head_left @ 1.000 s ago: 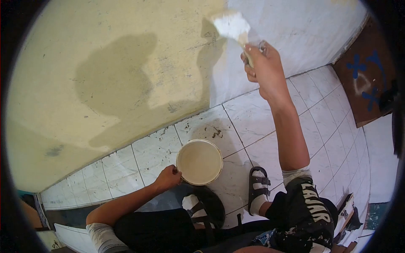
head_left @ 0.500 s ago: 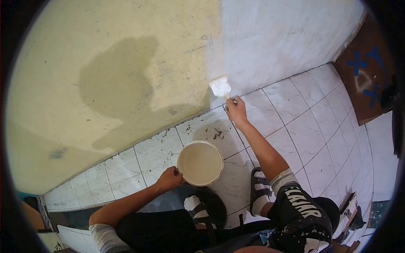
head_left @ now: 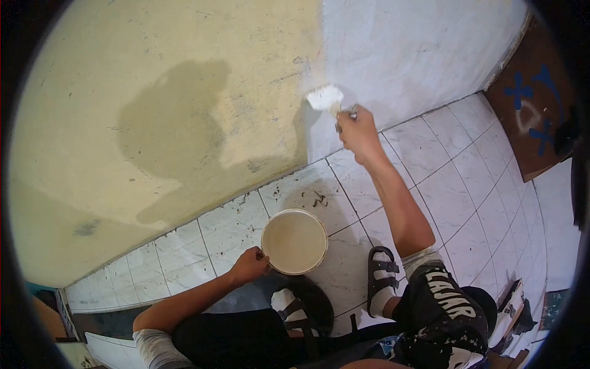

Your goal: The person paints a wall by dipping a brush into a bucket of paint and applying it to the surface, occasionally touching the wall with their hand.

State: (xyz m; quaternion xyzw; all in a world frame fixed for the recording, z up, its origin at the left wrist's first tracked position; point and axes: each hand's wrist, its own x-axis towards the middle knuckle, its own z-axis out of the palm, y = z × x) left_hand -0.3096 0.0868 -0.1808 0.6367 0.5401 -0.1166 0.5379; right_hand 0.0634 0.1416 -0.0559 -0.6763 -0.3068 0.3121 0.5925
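Note:
My right hand (head_left: 357, 132) is closed around the handle of a paintbrush (head_left: 326, 97), whose wide bristles are coated in white. The bristles lie against the wall at the border between a yellow part (head_left: 258, 37) and a white painted part (head_left: 393, 67). Low in front of me, my left hand (head_left: 251, 263) grips the rim of a round bucket (head_left: 295, 242) on its left side. Pale, whitish paint shows inside the bucket.
White tiles (head_left: 430, 184) cover the floor, with dark crumbs (head_left: 319, 200) scattered near the wall. My sandalled feet (head_left: 382, 280) are close to the bucket. A brown board (head_left: 534, 104) with blue marks stands at the right, and clutter (head_left: 513, 317) lies at the lower right.
My right hand and the paintbrush have moved up along the wall, slightly to the right. The left hand still holds the bucket, which has shifted very little in view.

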